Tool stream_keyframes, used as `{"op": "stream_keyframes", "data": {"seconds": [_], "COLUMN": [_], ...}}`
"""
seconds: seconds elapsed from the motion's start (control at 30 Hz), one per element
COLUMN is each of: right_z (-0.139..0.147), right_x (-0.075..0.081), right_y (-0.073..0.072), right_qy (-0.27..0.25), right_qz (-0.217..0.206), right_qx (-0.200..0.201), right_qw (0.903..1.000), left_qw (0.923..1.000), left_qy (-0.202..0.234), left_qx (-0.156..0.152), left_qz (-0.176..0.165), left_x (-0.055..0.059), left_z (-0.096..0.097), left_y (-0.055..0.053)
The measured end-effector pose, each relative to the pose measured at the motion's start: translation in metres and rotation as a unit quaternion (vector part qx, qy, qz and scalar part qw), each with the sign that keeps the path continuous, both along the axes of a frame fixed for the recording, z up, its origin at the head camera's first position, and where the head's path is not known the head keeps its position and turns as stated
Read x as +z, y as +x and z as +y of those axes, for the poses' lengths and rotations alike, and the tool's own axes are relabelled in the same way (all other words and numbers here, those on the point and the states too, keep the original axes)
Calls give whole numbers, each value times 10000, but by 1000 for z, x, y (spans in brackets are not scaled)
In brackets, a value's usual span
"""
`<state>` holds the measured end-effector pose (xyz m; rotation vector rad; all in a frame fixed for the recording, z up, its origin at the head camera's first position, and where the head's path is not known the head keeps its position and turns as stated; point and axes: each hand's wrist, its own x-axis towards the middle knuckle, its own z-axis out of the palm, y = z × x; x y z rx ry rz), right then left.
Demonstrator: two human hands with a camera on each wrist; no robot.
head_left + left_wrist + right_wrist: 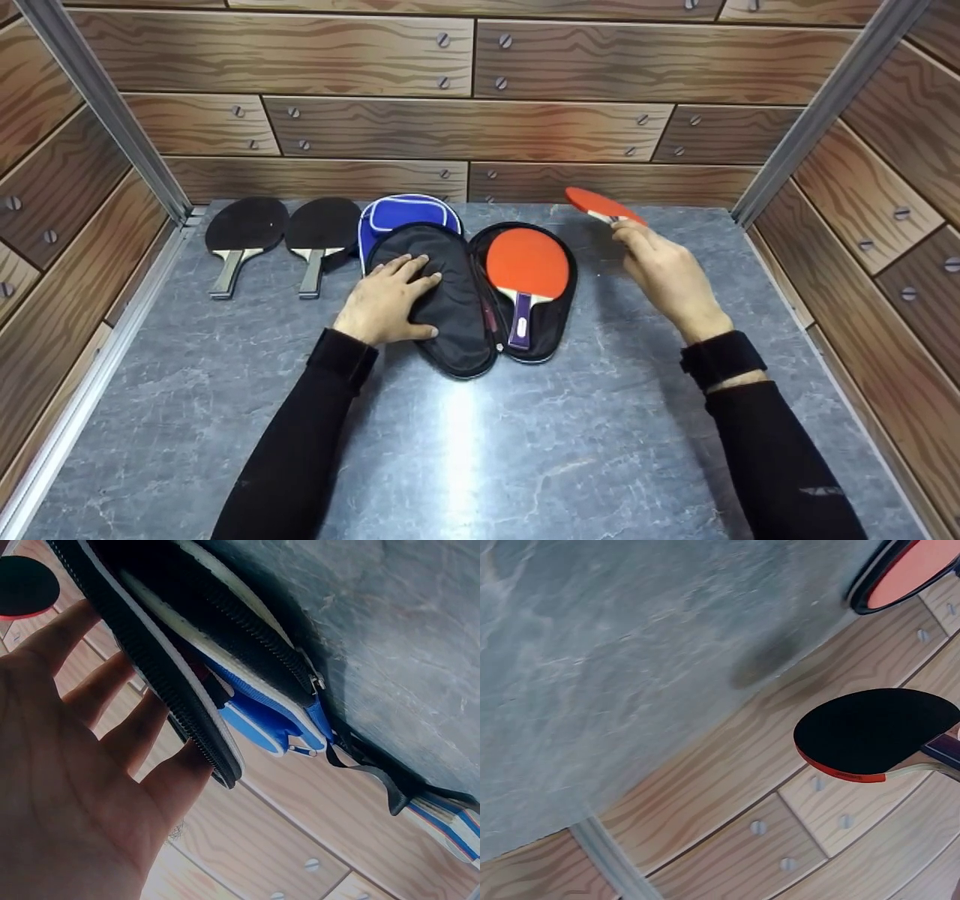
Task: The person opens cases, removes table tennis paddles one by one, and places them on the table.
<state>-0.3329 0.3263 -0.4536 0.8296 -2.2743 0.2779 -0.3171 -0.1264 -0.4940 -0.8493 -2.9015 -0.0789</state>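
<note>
My right hand (667, 274) grips a table tennis paddle (600, 204) by its handle, raised at the back right. Its red side faces up in the head view, while the right wrist view shows the black side of that paddle (877, 731). With fingers spread, my left hand (386, 300) rests on the black flap (457, 330) of an opened paddle case. In the left wrist view its fingers (142, 724) lie against the flap's zippered edge. A red paddle (527, 262) with a purple handle lies in the case's other half (566, 322).
A blue case (412, 214) with white piping lies behind the black flap, partly covered by it. To its left, two black-faced paddles (247, 225) lie handle toward me on the grey table (585, 450). Wood-patterned walls (465, 127) enclose the back and sides.
</note>
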Motion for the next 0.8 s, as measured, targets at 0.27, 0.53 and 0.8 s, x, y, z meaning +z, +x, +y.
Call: {"op": "stream_keyframes", "data": {"seconds": [0.27,0.53,0.8], "right_z": [22,42,56], "right_x": [-4,-8,-8], "right_y": [-3,-5,-7], "right_qy": [-172,-494,-725], "right_qz": [-91,-200,-479], "right_qx": [-303,-551,-879], "right_qw": [9994,9971,9923], "left_qw": [10000,10000,9999], "left_qy": [21,89,153], "left_qx": [16,4,-5], "left_qz": [16,-41,-23], "left_x": [0,1,1], "left_z": [0,0,1], "left_y": [1,2,1]}}
